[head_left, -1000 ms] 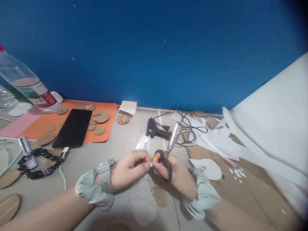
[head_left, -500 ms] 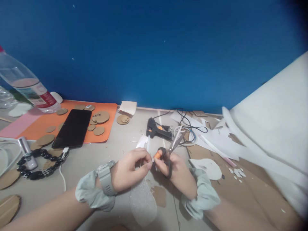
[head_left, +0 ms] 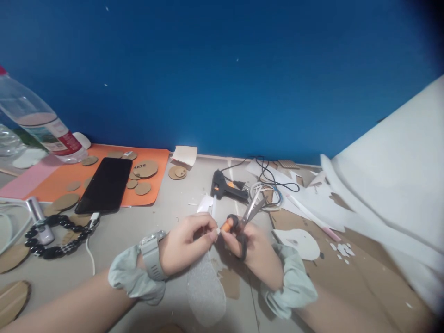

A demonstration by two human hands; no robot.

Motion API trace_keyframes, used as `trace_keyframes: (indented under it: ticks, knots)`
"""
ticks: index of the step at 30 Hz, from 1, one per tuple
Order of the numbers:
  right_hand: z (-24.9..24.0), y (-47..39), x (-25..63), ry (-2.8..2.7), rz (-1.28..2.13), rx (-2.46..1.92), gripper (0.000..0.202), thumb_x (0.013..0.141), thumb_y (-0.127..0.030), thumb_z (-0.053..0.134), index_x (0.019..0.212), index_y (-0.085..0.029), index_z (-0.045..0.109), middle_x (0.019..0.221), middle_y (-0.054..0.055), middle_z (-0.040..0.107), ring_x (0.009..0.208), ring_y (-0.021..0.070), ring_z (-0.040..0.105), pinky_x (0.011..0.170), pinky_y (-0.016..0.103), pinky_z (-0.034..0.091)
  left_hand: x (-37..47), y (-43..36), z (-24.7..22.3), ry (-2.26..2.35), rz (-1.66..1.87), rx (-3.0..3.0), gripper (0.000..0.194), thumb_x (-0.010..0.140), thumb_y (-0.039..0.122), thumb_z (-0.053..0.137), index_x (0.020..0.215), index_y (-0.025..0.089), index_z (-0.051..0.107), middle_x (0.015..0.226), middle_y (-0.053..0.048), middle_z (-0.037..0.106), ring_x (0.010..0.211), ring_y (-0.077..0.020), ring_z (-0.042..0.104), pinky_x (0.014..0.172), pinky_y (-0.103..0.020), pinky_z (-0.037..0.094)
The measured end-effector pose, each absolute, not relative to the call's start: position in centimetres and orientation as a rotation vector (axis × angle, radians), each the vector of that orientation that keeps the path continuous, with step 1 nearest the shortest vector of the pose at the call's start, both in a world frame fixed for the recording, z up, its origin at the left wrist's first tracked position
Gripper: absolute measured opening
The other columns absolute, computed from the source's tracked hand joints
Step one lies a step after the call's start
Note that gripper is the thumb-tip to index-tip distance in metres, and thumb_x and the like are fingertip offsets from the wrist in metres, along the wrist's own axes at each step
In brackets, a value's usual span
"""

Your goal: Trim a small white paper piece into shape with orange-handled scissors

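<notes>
My left hand [head_left: 194, 243], with a grey watch at its wrist, has thumb and forefinger pinched on a small white piece [head_left: 218, 231]. Facing it, my right hand [head_left: 253, 245] has its fingers through the dark handles of a pair of scissors [head_left: 252, 210]. Their blades are parted and point up and away, to the right. An orange patch shows by the handle near the right fingertips, which are close to or touching the white piece; I cannot tell which. Below the hands lies a glittery silver-white cutout [head_left: 206, 293], partly under my left hand.
Beyond the hands lies a black hot glue gun [head_left: 227, 187] with its cord. On the right are a white cutout [head_left: 298, 243], small white scraps [head_left: 342, 249] and cardboard [head_left: 322, 282]. A phone [head_left: 106, 185], cardboard discs [head_left: 145, 169], a beaded bracelet [head_left: 52, 252] and a bottle [head_left: 45, 125] are left.
The right hand and scissors have shifted slightly, with the blades tilting a little. The small white piece shows more clearly between the fingertips. The left hand has barely moved.
</notes>
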State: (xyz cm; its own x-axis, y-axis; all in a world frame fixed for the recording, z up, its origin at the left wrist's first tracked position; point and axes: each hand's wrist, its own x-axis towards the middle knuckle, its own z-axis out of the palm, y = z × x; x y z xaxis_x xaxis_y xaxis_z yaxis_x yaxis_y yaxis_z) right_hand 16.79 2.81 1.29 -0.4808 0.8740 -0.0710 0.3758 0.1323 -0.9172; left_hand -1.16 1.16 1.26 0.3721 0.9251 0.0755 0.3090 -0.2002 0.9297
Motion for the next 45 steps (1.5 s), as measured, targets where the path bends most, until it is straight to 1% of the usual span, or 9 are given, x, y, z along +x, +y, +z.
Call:
trace_keyframes:
  ticks: [10,16,20,23,28,30,35,39,45]
  knots:
    - [1.1,2.8,16.9,-1.969,1.279,-1.167,0.019,0.089,-0.033,0.053,0.079,-0.018,0.051,0.065,-0.003,0.051,0.059,0.0106,0.047,0.056,0.022,0.039,-1.1,1.1,1.2,1.118,0.866,1.716,0.018,0.089,0.024,0.044,0.074,0.016,0.052,0.072,0.000,0.052,0.067,-0.0145,0.049,0.065,-0.028,0.039]
    - [0.9,2.6,16.9,-1.862,1.457,-1.149,0.025,0.090,-0.042,0.053,0.081,-0.018,0.049,0.065,-0.004,0.048,0.055,0.0093,0.044,0.051,0.021,0.037,-1.2,1.1,1.1,1.100,0.901,1.700,0.019,0.091,0.024,0.043,0.075,0.017,0.051,0.072,0.000,0.050,0.068,-0.0143,0.048,0.065,-0.028,0.038]
    - [1.1,2.8,17.0,-1.844,1.691,-0.879,0.039,0.091,-0.054,0.043,0.081,-0.017,0.050,0.064,-0.003,0.045,0.053,0.0082,0.040,0.049,0.020,0.035,-1.5,1.0,1.1,1.074,1.079,1.631,0.019,0.093,0.024,0.041,0.078,0.017,0.050,0.076,0.000,0.049,0.072,-0.0139,0.047,0.070,-0.029,0.039]
    - [1.5,3.2,17.3,-1.916,1.829,-0.745,0.053,0.088,-0.065,0.036,0.083,-0.015,0.053,0.063,-0.001,0.049,0.049,0.0083,0.040,0.044,0.021,0.033,-1.5,0.8,1.2,1.044,1.183,1.580,0.019,0.095,0.023,0.040,0.079,0.018,0.049,0.077,0.000,0.048,0.073,-0.0134,0.047,0.072,-0.028,0.038]
    - [2.0,3.6,17.4,-2.118,1.772,-0.818,0.063,0.083,-0.072,0.033,0.088,-0.014,0.056,0.068,0.003,0.055,0.055,0.0110,0.047,0.052,0.023,0.040,-1.5,0.6,1.2,1.035,1.222,1.563,0.018,0.096,0.022,0.040,0.080,0.018,0.048,0.078,0.001,0.047,0.074,-0.0131,0.046,0.073,-0.028,0.038]
    - [2.0,3.5,17.3,-2.174,1.700,-0.825,0.063,0.084,-0.072,0.032,0.087,-0.014,0.057,0.068,0.002,0.053,0.059,0.0122,0.047,0.057,0.025,0.042,-1.4,0.6,1.2,1.035,1.216,1.570,0.018,0.096,0.022,0.040,0.081,0.018,0.048,0.079,0.000,0.047,0.075,-0.0131,0.046,0.073,-0.028,0.038]
    - [2.0,3.2,17.2,-2.204,1.583,-0.878,0.056,0.090,-0.064,0.030,0.085,-0.015,0.057,0.068,0.000,0.048,0.061,0.0128,0.043,0.057,0.025,0.040,-1.3,0.9,1.3,1.086,1.187,1.620,0.017,0.096,0.022,0.039,0.083,0.018,0.049,0.081,0.000,0.048,0.077,-0.0138,0.048,0.076,-0.028,0.039]
    - [2.0,3.2,17.1,-2.181,1.604,-0.868,0.052,0.090,-0.062,0.033,0.080,-0.016,0.054,0.068,0.000,0.046,0.062,0.0126,0.041,0.057,0.024,0.038,-1.2,1.0,1.3,1.112,1.186,1.632,0.017,0.096,0.021,0.038,0.082,0.018,0.048,0.080,0.000,0.048,0.077,-0.0142,0.047,0.076,-0.029,0.039]
    - [2.1,3.4,17.2,-2.174,1.660,-0.910,0.052,0.090,-0.063,0.034,0.082,-0.015,0.054,0.069,-0.001,0.044,0.062,0.0121,0.040,0.058,0.023,0.037,-1.3,0.8,1.3,1.116,1.196,1.614,0.018,0.095,0.022,0.039,0.079,0.018,0.047,0.079,0.000,0.048,0.075,-0.0139,0.047,0.075,-0.028,0.039]
